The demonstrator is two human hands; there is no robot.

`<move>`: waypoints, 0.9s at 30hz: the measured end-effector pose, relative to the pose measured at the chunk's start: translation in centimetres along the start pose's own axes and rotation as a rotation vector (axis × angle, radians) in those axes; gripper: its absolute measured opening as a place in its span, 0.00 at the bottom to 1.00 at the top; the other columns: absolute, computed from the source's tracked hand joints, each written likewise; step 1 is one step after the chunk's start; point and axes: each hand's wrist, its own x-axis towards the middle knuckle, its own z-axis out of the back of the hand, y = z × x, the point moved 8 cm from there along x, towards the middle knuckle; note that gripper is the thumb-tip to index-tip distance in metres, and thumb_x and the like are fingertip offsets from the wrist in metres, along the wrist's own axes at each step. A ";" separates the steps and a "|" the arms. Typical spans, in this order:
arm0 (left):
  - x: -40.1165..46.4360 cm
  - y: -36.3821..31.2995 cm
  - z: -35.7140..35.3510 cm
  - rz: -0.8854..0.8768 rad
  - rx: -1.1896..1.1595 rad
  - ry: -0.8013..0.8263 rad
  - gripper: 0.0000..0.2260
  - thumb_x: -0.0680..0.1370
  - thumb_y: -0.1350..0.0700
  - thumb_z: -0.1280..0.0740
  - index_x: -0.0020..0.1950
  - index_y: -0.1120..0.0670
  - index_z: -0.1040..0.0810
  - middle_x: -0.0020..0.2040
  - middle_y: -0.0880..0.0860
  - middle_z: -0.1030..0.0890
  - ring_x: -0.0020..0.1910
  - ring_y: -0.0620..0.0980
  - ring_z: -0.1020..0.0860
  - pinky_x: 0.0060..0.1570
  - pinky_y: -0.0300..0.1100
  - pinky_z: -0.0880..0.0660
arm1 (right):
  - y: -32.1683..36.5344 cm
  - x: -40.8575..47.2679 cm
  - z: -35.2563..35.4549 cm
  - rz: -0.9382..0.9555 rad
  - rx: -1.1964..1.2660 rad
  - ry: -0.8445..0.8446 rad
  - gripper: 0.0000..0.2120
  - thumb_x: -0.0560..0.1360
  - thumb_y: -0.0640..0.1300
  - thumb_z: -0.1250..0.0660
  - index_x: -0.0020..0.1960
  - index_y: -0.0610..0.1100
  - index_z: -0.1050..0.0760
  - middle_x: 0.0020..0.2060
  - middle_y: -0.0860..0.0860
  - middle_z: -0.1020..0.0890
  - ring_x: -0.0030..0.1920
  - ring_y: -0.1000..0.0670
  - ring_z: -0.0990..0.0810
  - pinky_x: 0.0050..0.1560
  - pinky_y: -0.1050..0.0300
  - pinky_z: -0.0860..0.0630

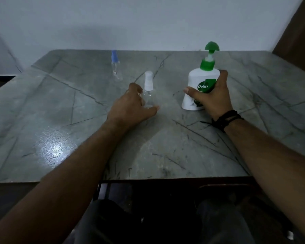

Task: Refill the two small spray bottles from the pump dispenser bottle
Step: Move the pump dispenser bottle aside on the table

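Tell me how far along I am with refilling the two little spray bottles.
Nothing looks done: both spray bottles appear clear and empty, caps on. In hand: your left hand is closing around the white-capped spray bottle, and your right hand grips the pump dispenser bottle, upright on the table. Left: uncapping, filling and recapping it, then the blue-capped spray bottle farther back.

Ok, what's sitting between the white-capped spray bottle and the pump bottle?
Nothing. In the head view, only bare table separates the white-capped spray bottle from the pump bottle.
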 end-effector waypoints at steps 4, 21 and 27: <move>0.1 0.1 -0.2 0.003 -0.006 0.024 0.32 0.67 0.36 0.27 0.62 0.49 0.37 0.47 0.46 0.23 0.45 0.47 0.22 0.48 0.51 0.22 | -0.1 0.0 0.2 0.018 0.025 -0.002 0.35 0.65 0.47 0.17 0.61 0.47 0.37 0.52 0.58 0.21 0.52 0.58 0.19 0.55 0.58 0.20; -0.3 0.8 0.2 0.094 -0.178 0.203 0.48 0.60 0.38 0.22 0.70 0.52 0.44 0.58 0.49 0.30 0.55 0.48 0.27 0.51 0.40 0.29 | 0.5 0.0 0.2 0.061 0.064 -0.018 0.35 0.65 0.47 0.17 0.61 0.48 0.38 0.52 0.57 0.22 0.50 0.62 0.19 0.53 0.62 0.21; -0.1 5.5 4.4 0.272 -0.265 0.309 0.47 0.59 0.38 0.22 0.70 0.48 0.43 0.63 0.49 0.30 0.58 0.52 0.26 0.52 0.47 0.25 | 0.5 0.0 0.2 0.032 0.142 -0.030 0.35 0.66 0.51 0.18 0.62 0.51 0.38 0.54 0.56 0.21 0.51 0.60 0.18 0.54 0.60 0.20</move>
